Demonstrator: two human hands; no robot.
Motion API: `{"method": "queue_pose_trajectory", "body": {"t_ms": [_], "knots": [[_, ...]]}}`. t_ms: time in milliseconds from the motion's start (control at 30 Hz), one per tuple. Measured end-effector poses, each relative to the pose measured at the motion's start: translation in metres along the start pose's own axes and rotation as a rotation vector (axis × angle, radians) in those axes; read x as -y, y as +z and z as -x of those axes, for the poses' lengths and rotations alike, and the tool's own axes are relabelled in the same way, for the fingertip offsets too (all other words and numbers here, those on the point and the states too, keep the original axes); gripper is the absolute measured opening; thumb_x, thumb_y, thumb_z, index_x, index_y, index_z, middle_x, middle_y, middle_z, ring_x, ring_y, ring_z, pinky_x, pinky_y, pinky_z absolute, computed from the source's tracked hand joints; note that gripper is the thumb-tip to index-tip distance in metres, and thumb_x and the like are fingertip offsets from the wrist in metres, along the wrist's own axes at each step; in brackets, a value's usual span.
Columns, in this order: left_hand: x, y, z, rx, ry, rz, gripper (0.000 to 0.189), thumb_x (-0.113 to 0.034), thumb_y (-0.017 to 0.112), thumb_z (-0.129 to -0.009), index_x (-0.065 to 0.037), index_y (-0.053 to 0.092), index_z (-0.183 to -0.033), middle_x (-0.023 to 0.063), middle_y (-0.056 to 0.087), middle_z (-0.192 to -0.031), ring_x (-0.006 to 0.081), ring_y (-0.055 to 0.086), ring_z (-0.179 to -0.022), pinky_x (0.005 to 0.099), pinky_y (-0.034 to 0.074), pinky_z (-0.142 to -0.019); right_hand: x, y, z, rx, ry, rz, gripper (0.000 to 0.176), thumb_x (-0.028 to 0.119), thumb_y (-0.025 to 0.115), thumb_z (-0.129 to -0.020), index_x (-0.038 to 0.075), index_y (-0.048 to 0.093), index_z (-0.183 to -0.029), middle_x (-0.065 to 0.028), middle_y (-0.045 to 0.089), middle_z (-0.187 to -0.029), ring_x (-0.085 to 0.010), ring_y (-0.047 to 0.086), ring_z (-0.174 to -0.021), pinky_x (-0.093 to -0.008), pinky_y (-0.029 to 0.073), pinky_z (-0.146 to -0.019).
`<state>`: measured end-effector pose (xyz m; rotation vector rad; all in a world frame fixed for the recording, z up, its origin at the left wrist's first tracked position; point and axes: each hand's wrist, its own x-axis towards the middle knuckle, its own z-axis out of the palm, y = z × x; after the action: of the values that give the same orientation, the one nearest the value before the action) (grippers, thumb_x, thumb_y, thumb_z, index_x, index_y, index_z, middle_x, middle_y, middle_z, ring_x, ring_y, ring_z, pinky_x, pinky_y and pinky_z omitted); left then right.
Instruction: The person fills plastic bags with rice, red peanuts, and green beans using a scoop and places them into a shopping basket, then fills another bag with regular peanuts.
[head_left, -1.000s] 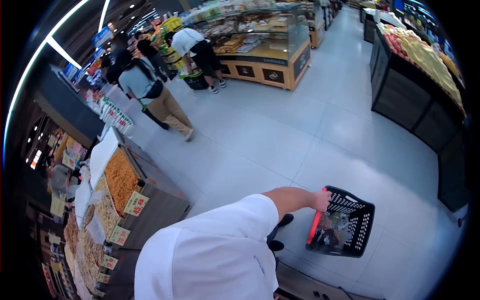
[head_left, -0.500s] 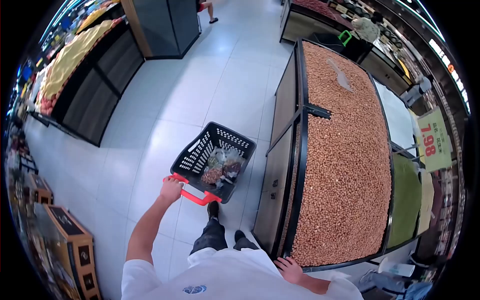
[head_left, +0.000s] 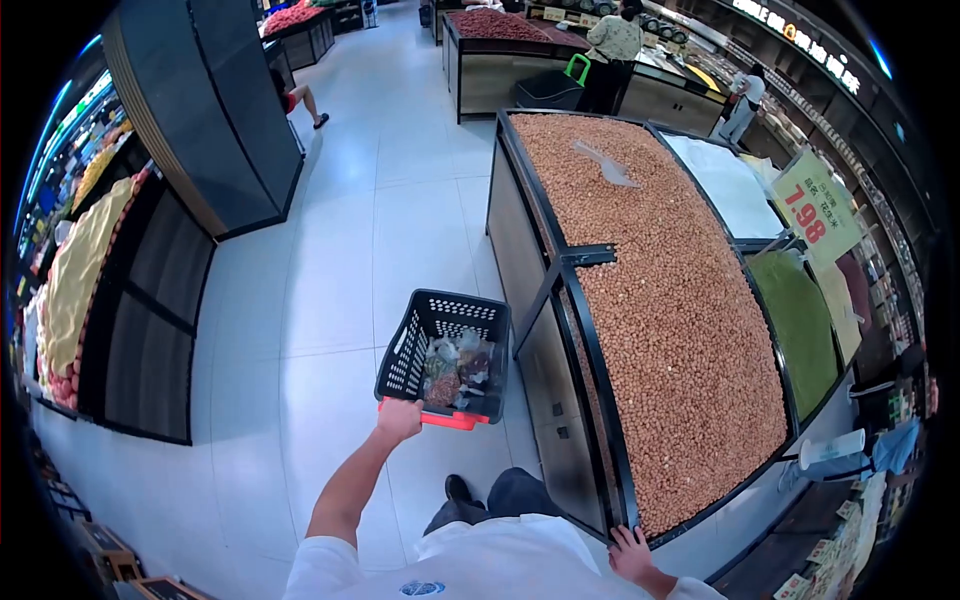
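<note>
My left hand is wrapped around the red handle of a black plastic shopping basket. Clear plastic bags with small goods in them lie inside; their exact contents are hard to make out. On my other side, my right hand rests with fingers spread on the black front edge of a display bin, at its near corner. Reddish-brown peanuts fill this bin. A clear plastic scoop or bag lies on the far part of the heap.
A price sign reading 7.98 stands right of the peanuts, near a bin of green beans. A dark pillar and a produce stand line the left. One person stands at the back beside a green-handled cart.
My view has turned to the right and lifted, so the pillar and the bins sit further left. The basket has swung more upright in view. Both hands keep their places on handle and bin edge.
</note>
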<state>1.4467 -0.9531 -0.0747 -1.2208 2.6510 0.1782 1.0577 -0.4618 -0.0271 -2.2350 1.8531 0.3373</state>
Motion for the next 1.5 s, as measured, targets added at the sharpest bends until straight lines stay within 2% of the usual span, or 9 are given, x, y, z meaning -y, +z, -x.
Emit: {"method": "queue_pose_trajectory", "body": {"t_ms": [267, 433, 600, 700, 800, 1033, 1133, 1267, 1500], "knots": [[0.012, -0.011, -0.09, 0.043, -0.033, 0.034, 0.013, -0.017, 0.055, -0.077, -0.009, 0.062, -0.084, 0.0121, 0.068, -0.069, 0.0286, 0.068, -0.064, 0.0419, 0.053, -0.06, 0.007, -0.008, -0.012, 0.165, 0.137, -0.079, 0.027, 0.026, 0.063, -0.075, 0.015, 0.067, -0.1, -0.0094, 0.047, -0.135, -0.0259, 0.031, -0.134, -0.0577, 0.02, -0.106], [0.008, -0.023, -0.148, 0.043, -0.113, 0.043, 0.011, -0.015, 0.06, -0.073, -0.009, 0.063, -0.082, 0.0111, 0.067, -0.069, 0.0286, 0.067, -0.064, 0.0417, 0.053, -0.06, 0.028, 0.003, -0.032, 0.14, 0.443, -0.219, 0.029, 0.022, 0.065, -0.071, 0.013, 0.065, -0.098, -0.0113, 0.047, -0.134, -0.0252, 0.033, -0.133, -0.0591, 0.019, -0.108], [0.025, -0.019, -0.208, 0.033, -0.089, 0.075, 0.02, -0.018, 0.062, -0.076, -0.015, 0.066, -0.095, 0.0109, 0.068, -0.075, 0.0294, 0.067, -0.071, 0.042, 0.053, -0.062, 0.045, 0.014, -0.064, 0.04, 0.732, -0.279, 0.023, 0.013, 0.066, -0.063, 0.012, 0.065, -0.086, -0.0118, 0.052, -0.124, -0.0279, 0.039, -0.127, -0.0622, 0.017, -0.109], [0.03, -0.016, -0.247, 0.046, -0.113, 0.052, 0.013, -0.019, 0.062, -0.078, -0.014, 0.064, -0.091, 0.0129, 0.066, -0.066, 0.0332, 0.066, -0.064, 0.0448, 0.052, -0.06, 0.048, 0.027, -0.064, 0.379, 0.784, -0.327, 0.033, 0.021, 0.062, -0.074, 0.013, 0.061, -0.106, -0.01, 0.045, -0.135, -0.026, 0.031, -0.135, -0.0609, 0.008, -0.112], [0.047, 0.001, -0.29, -0.024, -0.085, 0.061, 0.011, -0.019, 0.062, -0.078, -0.012, 0.062, -0.086, 0.014, 0.065, -0.065, 0.0341, 0.065, -0.062, 0.0455, 0.051, -0.058, 0.056, 0.047, -0.075, 0.402, 0.894, -0.292, 0.031, 0.021, 0.062, -0.075, 0.014, 0.062, -0.105, -0.0092, 0.046, -0.134, -0.0264, 0.031, -0.135, -0.0624, 0.004, -0.112], [0.088, -0.015, -0.376, -0.134, -0.093, 0.06, 0.008, -0.017, 0.064, -0.076, -0.01, 0.062, -0.081, 0.0143, 0.064, -0.063, 0.0337, 0.064, -0.058, 0.0449, 0.05, -0.056, 0.055, 0.053, -0.12, 0.45, 1.314, -0.433, 0.028, 0.022, 0.063, -0.075, 0.015, 0.063, -0.102, -0.0071, 0.051, -0.124, -0.0223, 0.038, -0.129, -0.0641, -0.002, -0.112], [0.108, -0.029, -0.413, -0.144, -0.093, 0.035, 0.009, -0.017, 0.064, -0.075, -0.01, 0.063, -0.081, 0.0142, 0.064, -0.063, 0.0339, 0.064, -0.058, 0.0449, 0.05, -0.056, 0.045, 0.044, -0.13, 0.489, 1.409, -0.48, 0.031, 0.022, 0.063, -0.073, 0.014, 0.062, -0.103, -0.0081, 0.052, -0.121, -0.0222, 0.04, -0.128, -0.0638, -0.004, -0.112], [0.134, -0.04, -0.464, -0.162, -0.1, 0.041, 0.008, -0.017, 0.063, -0.075, -0.009, 0.062, -0.079, 0.0147, 0.064, -0.063, 0.0347, 0.064, -0.059, 0.0453, 0.05, -0.057, 0.029, 0.02, -0.162, 0.548, 1.559, -0.548, 0.032, 0.022, 0.061, -0.075, 0.012, 0.062, -0.106, -0.0098, 0.053, -0.125, -0.0247, 0.042, -0.127, -0.0623, 0.005, -0.112], [0.194, -0.07, -0.565, -0.206, -0.051, 0.068, 0.012, -0.021, 0.064, -0.079, -0.01, 0.06, -0.077, 0.0141, 0.064, -0.063, 0.0336, 0.064, -0.06, 0.0447, 0.05, -0.057, 0.01, 0.034, -0.253, 0.541, 1.884, -0.198, 0.033, 0.023, 0.059, -0.077, 0.011, 0.062, -0.108, -0.012, 0.056, -0.126, -0.0289, 0.048, -0.123, -0.057, 0.021, -0.112]]}}
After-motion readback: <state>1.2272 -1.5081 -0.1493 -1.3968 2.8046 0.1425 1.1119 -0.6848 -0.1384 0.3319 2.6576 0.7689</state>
